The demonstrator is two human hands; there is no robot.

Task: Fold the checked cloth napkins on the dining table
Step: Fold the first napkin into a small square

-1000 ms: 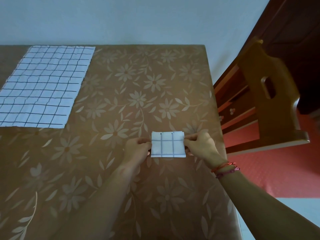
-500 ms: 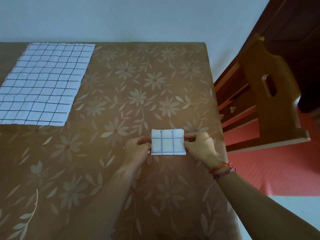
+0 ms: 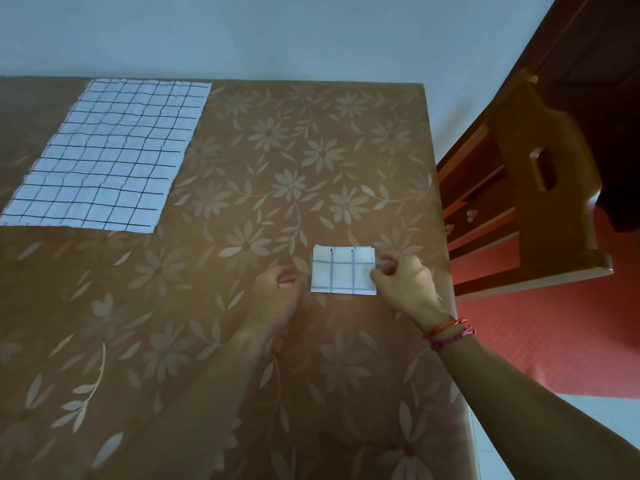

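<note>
The right hand [image 3: 405, 284] pinches the folded napkin [image 3: 341, 270] at its right edge, while the blurred left hand [image 3: 277, 292], fingers curled on nothing, hovers just left.

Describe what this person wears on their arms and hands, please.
Both forearms are bare, with no sleeves in view. The right hand has thin cord bracelets at the wrist, red and pink. The left hand, blurred, shows nothing worn.

The small napkin [image 3: 343, 270] is thin cloth, matt, not shiny. The big napkin [image 3: 107, 157] is the same cloth, a bit crinkly. The tablecloth [image 3: 346, 116] under them is smooth and a little shiny. The chair [image 3: 519, 140] is shiny wood. My wrist bands [image 3: 446, 330] are thin string. The floor [image 3: 554, 341] looks bumpy.
</note>
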